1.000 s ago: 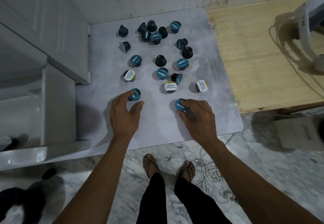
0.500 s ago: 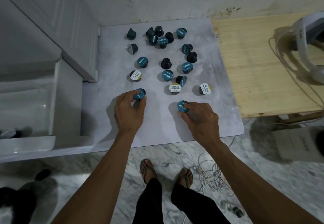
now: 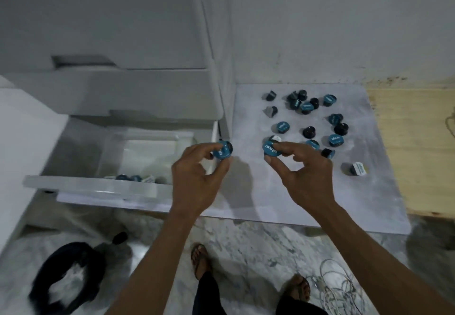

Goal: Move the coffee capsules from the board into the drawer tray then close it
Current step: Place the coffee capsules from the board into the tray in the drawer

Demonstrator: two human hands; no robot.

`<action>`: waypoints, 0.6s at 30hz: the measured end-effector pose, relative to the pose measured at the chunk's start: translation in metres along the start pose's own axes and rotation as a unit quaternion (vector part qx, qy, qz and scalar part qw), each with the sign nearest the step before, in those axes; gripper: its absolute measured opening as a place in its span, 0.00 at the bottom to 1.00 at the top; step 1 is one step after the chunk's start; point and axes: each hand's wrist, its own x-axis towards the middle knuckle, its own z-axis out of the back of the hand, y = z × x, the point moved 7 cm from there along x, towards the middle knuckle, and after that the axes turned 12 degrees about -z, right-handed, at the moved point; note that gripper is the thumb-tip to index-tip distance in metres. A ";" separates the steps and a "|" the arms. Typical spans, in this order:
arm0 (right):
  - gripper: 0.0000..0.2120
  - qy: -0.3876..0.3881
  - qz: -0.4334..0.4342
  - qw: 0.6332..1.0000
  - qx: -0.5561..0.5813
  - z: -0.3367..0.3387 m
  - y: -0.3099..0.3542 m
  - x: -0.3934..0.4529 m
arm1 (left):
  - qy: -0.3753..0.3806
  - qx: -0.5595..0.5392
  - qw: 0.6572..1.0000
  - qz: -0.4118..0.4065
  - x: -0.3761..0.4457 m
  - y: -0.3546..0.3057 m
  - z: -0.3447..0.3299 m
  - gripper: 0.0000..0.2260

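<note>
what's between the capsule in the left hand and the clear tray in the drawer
In the head view, only the drawer's white side wall lies between the left hand's capsule and the clear tray; that capsule hangs over that wall.

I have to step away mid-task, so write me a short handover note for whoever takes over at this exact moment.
Left hand: pinches a teal-lidded capsule at the board's left edge, beside the open drawer.
Right hand: pinches another teal capsule above the board.
Done: a few capsules already lie in the drawer tray.
Left: drop these two in the tray, move the many remaining capsules off the board, then close the drawer.
</note>
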 end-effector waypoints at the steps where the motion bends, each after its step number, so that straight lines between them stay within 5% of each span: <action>1: 0.12 0.012 0.008 1.000 0.009 -0.014 0.019 0.002 | 0.000 0.012 1.000 0.001 0.005 0.009 0.023 0.13; 10: 0.12 0.172 -0.034 0.984 -0.029 -0.168 0.112 0.000 | 0.128 0.103 0.982 0.096 0.041 0.148 0.155 0.10; 18: 0.09 0.313 -0.063 0.917 -0.238 -0.276 0.082 -0.016 | 0.319 0.052 0.941 0.098 0.044 0.227 0.110 0.08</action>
